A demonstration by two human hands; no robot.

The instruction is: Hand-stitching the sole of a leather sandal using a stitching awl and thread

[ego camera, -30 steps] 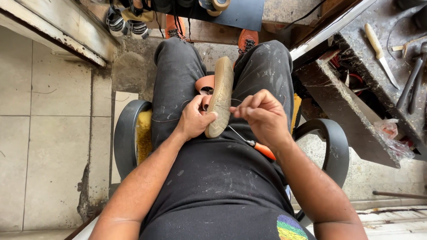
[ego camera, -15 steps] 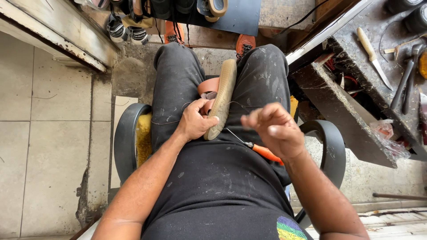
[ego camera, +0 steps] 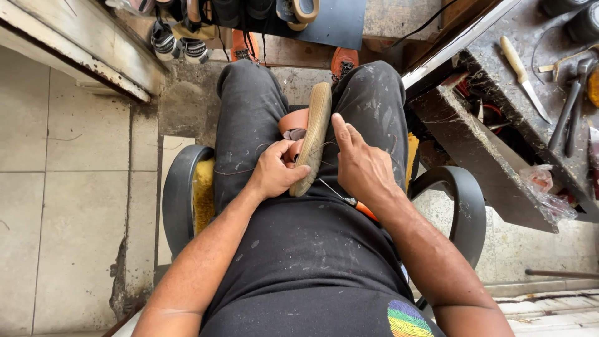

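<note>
A shoe with a tan rubber sole (ego camera: 314, 134) and an orange-brown upper stands on edge between my knees. My left hand (ego camera: 276, 170) grips it from the left, thumb and fingers on the upper beside the sole. My right hand (ego camera: 360, 163) rests flat on my right thigh, fingers straight and pointing forward along the sole's right side. A thin thread crosses the sole between the hands. An awl with an orange handle (ego camera: 360, 208) lies on my lap under the right wrist.
I sit in a black armchair (ego camera: 463, 200) with a yellow cushion. A grimy workbench (ego camera: 499, 106) on the right holds a knife (ego camera: 524, 76) and pliers (ego camera: 571, 103). Several shoes (ego camera: 181, 37) lie on the floor ahead. Tiled floor lies to the left.
My right hand was pinching at the sole, pulled away to the right with the thread, and now lies flat beside the shoe. The left hand has kept its hold.
</note>
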